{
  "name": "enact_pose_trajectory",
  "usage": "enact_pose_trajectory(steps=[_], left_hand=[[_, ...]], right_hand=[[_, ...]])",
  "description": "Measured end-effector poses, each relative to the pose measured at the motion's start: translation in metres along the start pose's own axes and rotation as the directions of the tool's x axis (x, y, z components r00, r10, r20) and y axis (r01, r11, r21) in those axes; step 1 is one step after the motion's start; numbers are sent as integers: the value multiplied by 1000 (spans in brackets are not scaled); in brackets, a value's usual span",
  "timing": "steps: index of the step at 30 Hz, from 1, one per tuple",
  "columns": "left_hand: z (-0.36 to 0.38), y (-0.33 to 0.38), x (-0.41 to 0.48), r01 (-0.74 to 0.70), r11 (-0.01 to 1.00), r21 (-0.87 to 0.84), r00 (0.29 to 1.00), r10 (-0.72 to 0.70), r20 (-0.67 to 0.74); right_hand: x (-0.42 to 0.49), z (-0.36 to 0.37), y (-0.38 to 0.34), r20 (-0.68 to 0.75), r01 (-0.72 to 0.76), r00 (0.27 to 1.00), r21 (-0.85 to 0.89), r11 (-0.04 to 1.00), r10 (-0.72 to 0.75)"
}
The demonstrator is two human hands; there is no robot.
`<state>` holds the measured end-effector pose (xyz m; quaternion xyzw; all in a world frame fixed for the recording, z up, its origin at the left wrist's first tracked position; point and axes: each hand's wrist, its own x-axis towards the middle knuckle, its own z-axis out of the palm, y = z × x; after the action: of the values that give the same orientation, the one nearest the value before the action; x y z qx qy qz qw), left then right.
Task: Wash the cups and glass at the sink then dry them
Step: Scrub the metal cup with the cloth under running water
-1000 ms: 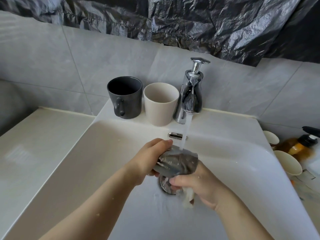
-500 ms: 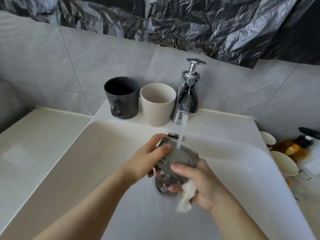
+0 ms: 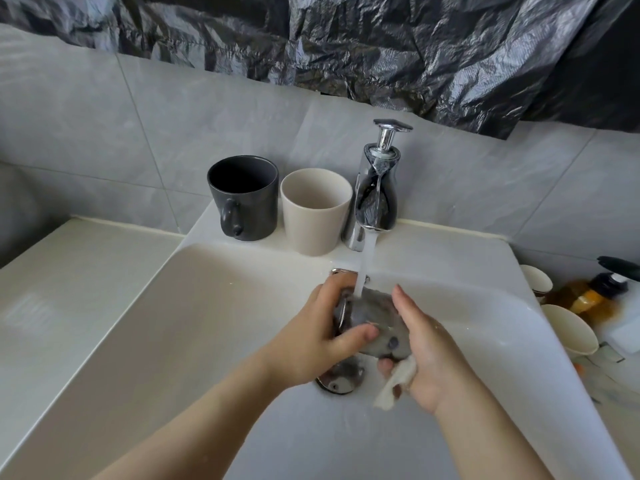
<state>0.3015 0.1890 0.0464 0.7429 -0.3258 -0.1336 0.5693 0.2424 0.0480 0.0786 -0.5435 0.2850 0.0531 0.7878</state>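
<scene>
The glass (image 3: pixel 375 322) lies tilted under the running stream (image 3: pixel 365 268) from the tap (image 3: pixel 375 199), above the drain (image 3: pixel 341 379) of the sink (image 3: pixel 194 306).

Grip state:
1. The left hand (image 3: pixel 311 344) wraps the near-left side of the glass, thumb across the front, fingers curled behind. It is pressed onto the glass.
2. The right hand (image 3: pixel 429 344) lies against the opposite side of the glass, upper fingers extended along its wall. The lower fingers pinch a small white cloth (image 3: pixel 396 379) just below the glass. Whether this hand carries any of the glass's weight cannot be told.

Remaining items: 2 cups stand on the sink ledge beyond the grip, well apart from it: a dark mug (image 3: pixel 244 197) and, just beside it, a beige cup (image 3: pixel 315 209).

Recommended procedure for the step in hand, judged to be washing the glass:
- Support the glass with the left hand; wet glass is likely slippery, so keep the thumb opposed to the fingers.
- Rotate the glass under the stream so the cloth reaches every wall.
- Work the cloth inside the rim as well as outside.
- Keep the glass low over the basin, clear of the tap spout, to limit damage from a slip.

Progress estimate: early; both cups appear unwashed and nothing has been dried.
</scene>
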Motion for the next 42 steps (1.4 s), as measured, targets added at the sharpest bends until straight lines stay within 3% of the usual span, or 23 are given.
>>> enact_pose_trajectory(steps=[3,6,9,11,14,17,22,24,26,28,30,36,42], left_hand=[[0,9,0,171,948,-269,985,-166,44],[-5,14,1,443,800,-405,889,-452,81],[-12,14,4,612,624,-486,768,-616,175],[-20,12,4,654,579,-487,736,-637,231],[-34,8,1,641,671,-373,768,-571,291],[-46,7,-3,636,729,-251,753,-518,405],[-30,8,-3,517,856,-6,774,-464,431],[-21,8,-3,482,875,-42,810,-427,402],[-21,8,-1,463,885,-48,858,-433,276],[-21,9,1,419,907,32,901,-420,111],[-21,10,1,362,928,92,932,-363,-2],[-15,12,0,190,976,105,978,-179,-112],[-1,10,0,229,970,-80,971,-234,-58]], right_hand=[[3,-2,3,-107,225,963,-193,955,-248],[6,-2,8,-79,401,898,-255,880,-432],[4,4,8,-56,448,882,-215,868,-468],[4,6,8,-37,433,896,-139,890,-442],[3,5,8,-37,344,937,-92,934,-349],[0,0,2,56,286,958,-141,948,-280],[-6,-1,3,229,297,947,-357,886,-225],[-4,3,5,146,288,957,-378,880,-251],[1,5,3,-82,254,958,-208,945,-276],[5,1,-1,-283,286,915,-44,957,-286],[9,-4,-2,-388,311,872,-35,950,-299],[17,-8,1,-441,247,878,88,965,-185],[18,-9,3,-416,253,888,86,964,-196]])
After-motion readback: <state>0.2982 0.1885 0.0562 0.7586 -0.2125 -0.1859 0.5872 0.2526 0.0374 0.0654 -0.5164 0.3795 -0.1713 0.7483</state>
